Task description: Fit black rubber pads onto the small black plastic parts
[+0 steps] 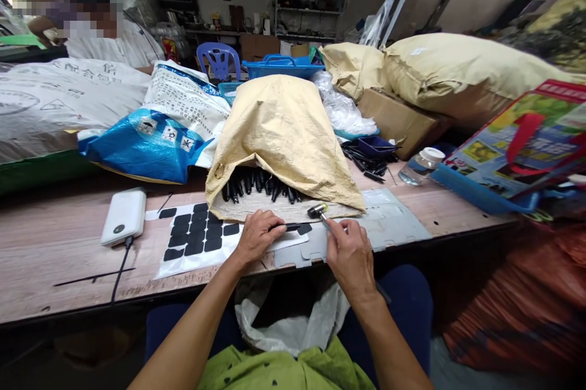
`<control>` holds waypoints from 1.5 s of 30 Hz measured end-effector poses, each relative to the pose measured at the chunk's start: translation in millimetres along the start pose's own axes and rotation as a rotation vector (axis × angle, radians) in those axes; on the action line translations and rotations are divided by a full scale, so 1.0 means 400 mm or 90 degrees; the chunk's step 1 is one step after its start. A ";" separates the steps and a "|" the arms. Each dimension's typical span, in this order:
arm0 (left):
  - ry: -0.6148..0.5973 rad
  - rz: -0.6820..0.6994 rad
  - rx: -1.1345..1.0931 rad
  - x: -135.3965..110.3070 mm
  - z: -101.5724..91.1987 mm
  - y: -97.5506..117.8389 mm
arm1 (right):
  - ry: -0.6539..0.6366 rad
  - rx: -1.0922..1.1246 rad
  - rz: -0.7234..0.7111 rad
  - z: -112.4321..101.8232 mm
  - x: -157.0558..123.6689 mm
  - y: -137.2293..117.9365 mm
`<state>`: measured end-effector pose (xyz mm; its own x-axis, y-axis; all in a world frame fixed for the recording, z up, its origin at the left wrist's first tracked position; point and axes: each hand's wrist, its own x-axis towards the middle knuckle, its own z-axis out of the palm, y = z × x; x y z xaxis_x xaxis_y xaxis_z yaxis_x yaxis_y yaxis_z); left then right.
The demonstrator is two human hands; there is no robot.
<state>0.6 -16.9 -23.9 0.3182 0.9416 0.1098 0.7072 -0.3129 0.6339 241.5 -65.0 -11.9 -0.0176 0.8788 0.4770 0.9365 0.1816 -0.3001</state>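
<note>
The tan sack [284, 118] lies with its mouth toward the worker, black parts [260, 184] bunched in the opening; how deep they go is hidden. A white bag [315, 332] gapes at the worker's lap, its dark inside unreadable. Just in front of the sack's mouth, the left hand [260, 234] pinches a black rod [292, 227] lying crosswise, free end pointing right, the other lost under the fingers. The right hand [351, 252] grips a hammer [315, 212], head near that free end.

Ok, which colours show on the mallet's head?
Black and yellow on the mallet's head; head-camera view.
</note>
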 end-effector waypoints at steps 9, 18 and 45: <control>-0.021 0.050 0.000 -0.010 -0.010 0.009 | -0.155 0.371 -0.044 0.038 0.017 -0.086; -0.004 0.062 -0.032 -0.020 -0.013 0.019 | -0.210 0.452 0.064 0.047 0.024 -0.079; -0.015 0.024 -0.095 -0.021 -0.020 0.010 | -0.169 0.320 -0.057 0.052 0.005 -0.112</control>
<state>-4.3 -25.0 -16.2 0.3591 0.9257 0.1189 0.5928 -0.3246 0.7371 192.2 -62.0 -14.7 -0.2371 0.9193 0.3142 0.6464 0.3907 -0.6553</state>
